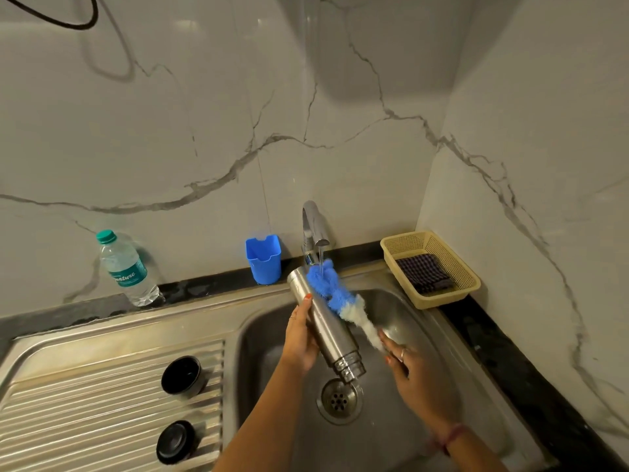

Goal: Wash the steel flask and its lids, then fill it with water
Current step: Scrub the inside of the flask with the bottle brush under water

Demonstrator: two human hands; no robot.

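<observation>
The steel flask [323, 321] is tilted over the sink bowl [265, 342], its open mouth pointing down towards the drain [339, 399]. My left hand [301, 338] grips the flask around its body. My right hand [413, 373] holds the handle end of a blue and white bottle brush [335, 296], whose head lies against the flask's side under the running tap [315, 229]. Two black lids rest on the ribbed drainboard: a cup-shaped lid [183, 376] and a flatter lid [176, 441] nearer to me.
A blue plastic holder [263, 258] stands behind the sink by the tap. A plastic water bottle [127, 269] stands on the black counter at the left. A beige basket [463, 270] holding a checked cloth sits at the right corner. Marble walls close in behind and right.
</observation>
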